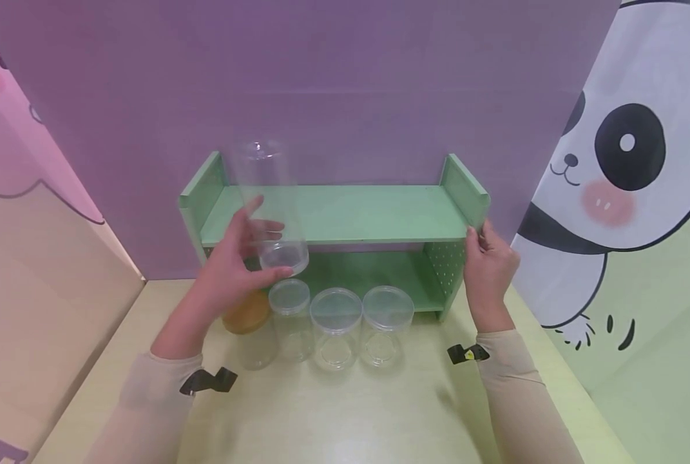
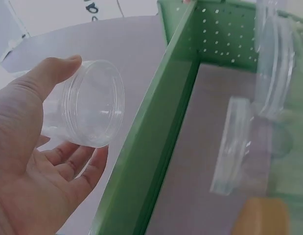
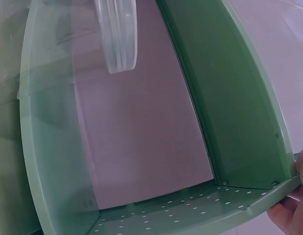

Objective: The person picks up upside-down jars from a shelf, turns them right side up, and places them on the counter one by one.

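My left hand (image 1: 237, 258) holds a tall clear jar (image 1: 266, 167) near its lower end, thumb in front and fingers behind. The jar leans slightly and overlaps the left part of the upper board in the head view. In the left wrist view its round clear end (image 2: 100, 103) faces the green shelf's board (image 2: 141, 142). On the right, my right hand (image 1: 489, 267) grips the front edge of the side panel of the green two-tier shelf (image 1: 373, 212). Only part of that hand (image 3: 291, 205) shows at the panel edge in the right wrist view.
Before the shelf, several clear jars stand in a row on the pale table (image 1: 321, 419). The leftmost has an orange-brown lid (image 1: 247, 314); the others, including a narrow jar (image 1: 291, 328) and a wider jar (image 1: 388, 312), have clear lids. A purple wall (image 1: 345, 84) rises behind.
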Action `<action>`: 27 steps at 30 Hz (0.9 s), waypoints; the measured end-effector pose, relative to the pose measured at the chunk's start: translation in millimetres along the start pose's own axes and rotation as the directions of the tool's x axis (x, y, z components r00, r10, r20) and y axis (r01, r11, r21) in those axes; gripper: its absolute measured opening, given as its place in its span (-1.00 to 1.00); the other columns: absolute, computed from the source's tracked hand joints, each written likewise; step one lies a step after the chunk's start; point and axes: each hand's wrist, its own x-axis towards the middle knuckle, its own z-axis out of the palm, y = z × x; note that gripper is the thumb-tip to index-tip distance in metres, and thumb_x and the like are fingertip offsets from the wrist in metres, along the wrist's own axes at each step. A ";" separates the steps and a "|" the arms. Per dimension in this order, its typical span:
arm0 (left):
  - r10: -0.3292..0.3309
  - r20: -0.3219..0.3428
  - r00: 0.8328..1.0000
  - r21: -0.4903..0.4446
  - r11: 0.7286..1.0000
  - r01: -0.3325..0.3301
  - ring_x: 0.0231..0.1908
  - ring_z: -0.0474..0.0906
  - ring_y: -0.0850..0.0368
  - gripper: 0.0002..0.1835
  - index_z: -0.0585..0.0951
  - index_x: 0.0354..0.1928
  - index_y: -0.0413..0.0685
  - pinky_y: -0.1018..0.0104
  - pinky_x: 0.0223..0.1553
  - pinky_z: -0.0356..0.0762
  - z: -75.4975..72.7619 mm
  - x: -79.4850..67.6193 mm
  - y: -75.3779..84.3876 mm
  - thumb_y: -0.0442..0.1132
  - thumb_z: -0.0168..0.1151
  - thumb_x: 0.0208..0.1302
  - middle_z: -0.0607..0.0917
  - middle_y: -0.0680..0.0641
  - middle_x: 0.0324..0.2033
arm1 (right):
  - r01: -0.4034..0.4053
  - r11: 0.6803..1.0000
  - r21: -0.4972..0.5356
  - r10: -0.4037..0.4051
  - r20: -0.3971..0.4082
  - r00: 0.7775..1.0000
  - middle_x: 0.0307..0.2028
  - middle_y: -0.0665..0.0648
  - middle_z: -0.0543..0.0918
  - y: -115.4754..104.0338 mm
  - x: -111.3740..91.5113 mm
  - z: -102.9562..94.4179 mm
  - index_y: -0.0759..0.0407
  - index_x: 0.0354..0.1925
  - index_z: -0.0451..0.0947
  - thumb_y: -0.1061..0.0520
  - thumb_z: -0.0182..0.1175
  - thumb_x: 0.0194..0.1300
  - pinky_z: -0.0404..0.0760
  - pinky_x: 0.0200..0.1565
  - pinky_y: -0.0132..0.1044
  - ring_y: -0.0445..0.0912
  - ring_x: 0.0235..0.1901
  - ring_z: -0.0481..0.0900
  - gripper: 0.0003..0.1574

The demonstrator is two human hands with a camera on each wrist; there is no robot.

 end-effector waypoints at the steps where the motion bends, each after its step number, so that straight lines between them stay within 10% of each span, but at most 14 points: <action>1: 0.005 0.011 1.000 -0.002 1.000 -0.005 0.35 0.62 -0.13 0.30 -0.03 0.78 0.52 -0.25 0.42 0.54 2.4 -2.6 0.3 -0.24 0.70 0.26 0.61 -0.07 0.43 | 0.000 1.000 0.002 0.000 -0.003 1.000 -0.03 0.32 0.84 -0.3 0.0 -0.1 0.28 0.12 0.83 0.37 0.35 0.50 0.66 -0.13 -0.69 0.29 -0.12 0.87 -0.71; 21: 0.098 0.179 0.979 -0.072 0.994 -0.086 0.28 0.65 -0.08 0.35 0.05 0.78 0.39 -0.21 0.30 0.64 61.3 -39.7 -15.8 -0.25 0.78 0.11 0.61 0.06 0.42 | -0.021 1.000 0.007 0.020 0.019 1.000 0.03 0.32 0.81 -0.1 -0.3 -0.5 0.29 0.17 0.80 0.34 0.33 0.53 0.70 -0.08 -0.63 0.28 -0.05 0.86 -0.69; 27: 0.089 0.197 0.976 -0.080 0.994 -0.074 0.30 0.62 -0.10 0.34 0.07 0.78 0.37 -0.25 0.31 0.61 71.8 -46.8 -19.6 -0.23 0.78 0.10 0.62 0.04 0.40 | -0.046 0.993 -0.104 0.055 0.080 0.995 0.12 0.38 0.79 -11.7 -0.5 -8.3 0.41 0.25 0.70 0.28 0.30 0.57 0.84 0.08 -0.18 0.22 0.09 0.81 -0.63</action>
